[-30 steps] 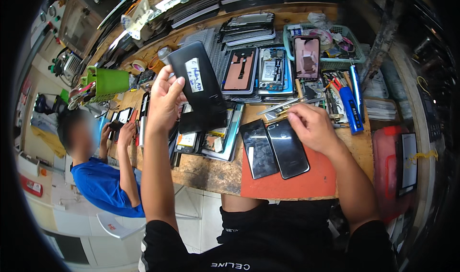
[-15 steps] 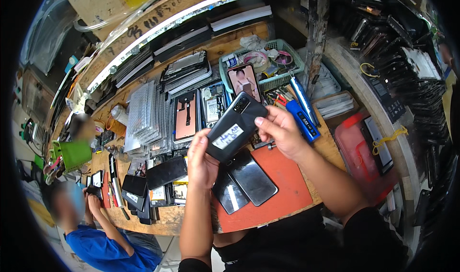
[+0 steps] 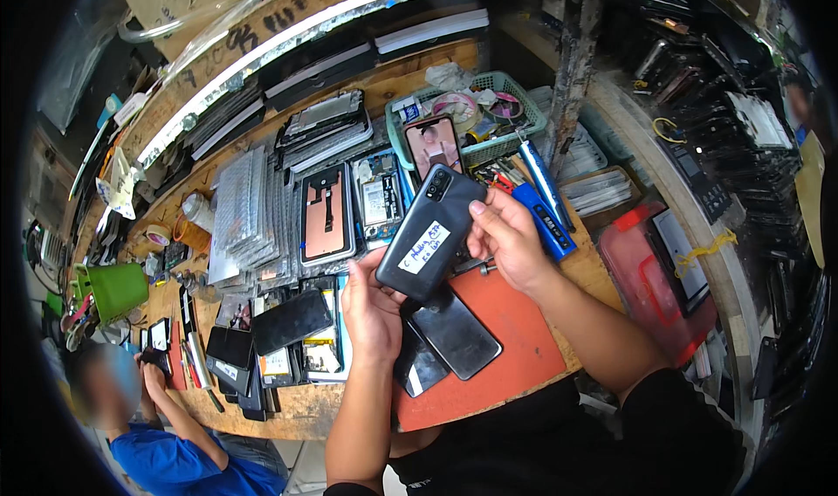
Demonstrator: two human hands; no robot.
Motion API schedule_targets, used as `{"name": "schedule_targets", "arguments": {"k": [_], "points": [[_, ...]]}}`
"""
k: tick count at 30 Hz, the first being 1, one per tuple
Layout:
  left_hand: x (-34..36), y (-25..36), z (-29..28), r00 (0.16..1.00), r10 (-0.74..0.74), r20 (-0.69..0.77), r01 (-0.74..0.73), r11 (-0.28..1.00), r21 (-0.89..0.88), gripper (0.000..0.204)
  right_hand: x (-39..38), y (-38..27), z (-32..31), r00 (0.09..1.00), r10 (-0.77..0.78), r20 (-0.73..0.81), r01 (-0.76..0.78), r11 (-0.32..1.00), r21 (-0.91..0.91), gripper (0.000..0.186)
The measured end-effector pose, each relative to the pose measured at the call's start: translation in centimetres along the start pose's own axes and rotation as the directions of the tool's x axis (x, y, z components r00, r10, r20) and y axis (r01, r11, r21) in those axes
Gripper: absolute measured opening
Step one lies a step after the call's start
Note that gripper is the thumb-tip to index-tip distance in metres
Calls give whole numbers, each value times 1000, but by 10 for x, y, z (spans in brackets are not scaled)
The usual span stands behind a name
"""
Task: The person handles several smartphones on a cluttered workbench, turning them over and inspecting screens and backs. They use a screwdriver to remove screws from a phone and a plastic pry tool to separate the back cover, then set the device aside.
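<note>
A dark phone (image 3: pixel 441 203) with a handwritten white label on its back is tilted between my hands. My right hand (image 3: pixel 511 243) grips its upper right side, thumb on the back near the cameras. My left hand (image 3: pixel 371 308) holds its lower left end, fingers partly hidden behind it. Below, two black phones (image 3: pixel 458 334) overlap on an orange mat (image 3: pixel 532 339). Left of my left hand, another black phone (image 3: pixel 288 317) lies on a pile of phones and parts. Just beyond the held phone, a phone with a lit screen (image 3: pixel 432 142) leans on a pale green basket (image 3: pixel 515 90).
Blue tools (image 3: pixel 546 221), stacked bubble sleeves (image 3: pixel 249 203), an opened tablet-like device (image 3: pixel 319 243) and a green bin (image 3: pixel 118 286) crowd the wooden bench. A co-worker in blue (image 3: pixel 161 452) handles a device at left. A red case (image 3: pixel 637 295) stands at right.
The labelled phone has moved from my left hand's raised grip to the middle. My right hand has left the mat's upper edge and now grips it too. The view has shifted.
</note>
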State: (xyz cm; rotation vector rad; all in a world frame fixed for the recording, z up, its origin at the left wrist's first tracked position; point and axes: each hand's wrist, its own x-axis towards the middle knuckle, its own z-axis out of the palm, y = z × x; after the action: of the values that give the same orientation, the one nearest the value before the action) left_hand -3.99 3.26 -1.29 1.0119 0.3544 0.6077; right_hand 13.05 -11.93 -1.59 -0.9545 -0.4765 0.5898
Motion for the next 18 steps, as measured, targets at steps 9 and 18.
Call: {"name": "schedule_targets", "arguments": {"k": [9,18], "points": [[-1,-4,5,1000,11,4,-11,994,110,41,1,6,-3,999,1,-45,-3,1000,-31,18],[-2,-8,8,1000,3,-26,-1,995,100,41,0,9,0,996,-67,-52,64,996,-66,17]]}}
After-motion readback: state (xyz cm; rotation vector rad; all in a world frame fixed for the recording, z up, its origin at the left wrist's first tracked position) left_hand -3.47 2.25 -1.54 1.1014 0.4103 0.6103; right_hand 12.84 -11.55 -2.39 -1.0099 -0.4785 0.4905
